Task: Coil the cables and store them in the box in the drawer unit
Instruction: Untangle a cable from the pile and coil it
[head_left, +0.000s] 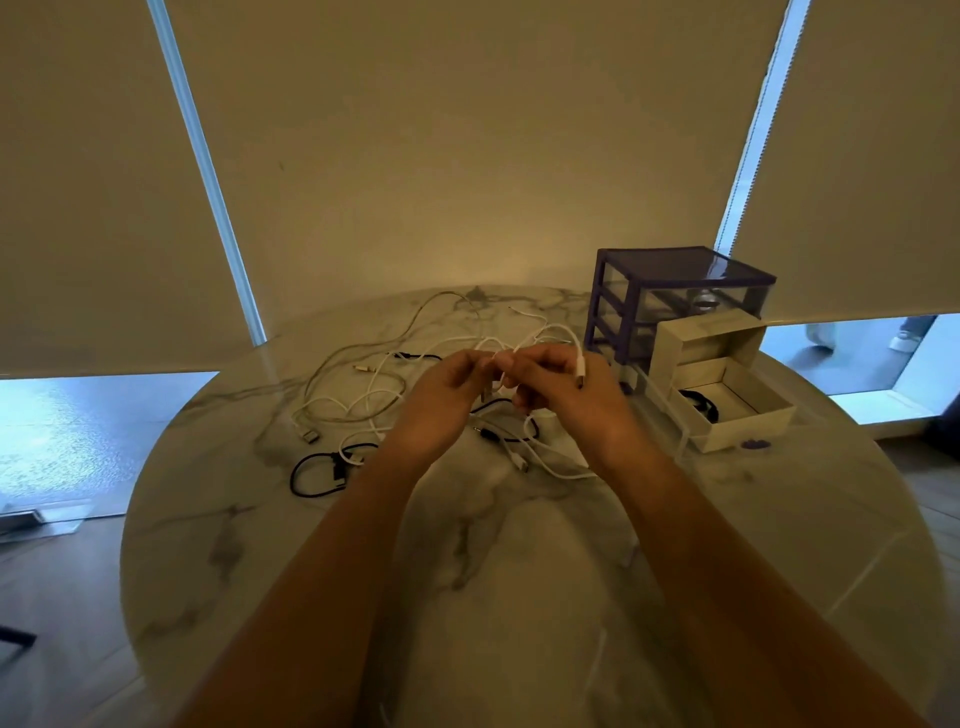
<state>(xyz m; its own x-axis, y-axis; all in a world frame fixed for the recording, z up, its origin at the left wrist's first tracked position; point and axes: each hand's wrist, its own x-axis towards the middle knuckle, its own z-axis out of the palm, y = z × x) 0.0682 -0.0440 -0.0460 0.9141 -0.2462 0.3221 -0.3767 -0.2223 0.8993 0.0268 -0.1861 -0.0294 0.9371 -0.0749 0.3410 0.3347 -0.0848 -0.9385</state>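
1. I see the left hand (447, 395) and the right hand (561, 387) raised together over the marble table (519, 571), fingers curled and pinching a white cable (558, 332) between them.
2. That cable loops above the hands and trails onto the table.
3. More white cables (353, 400) and a black cable (311, 470) lie loose to the left.
4. The purple drawer unit (670, 291) stands at right; its open box (732, 402) holds a dark coiled item.
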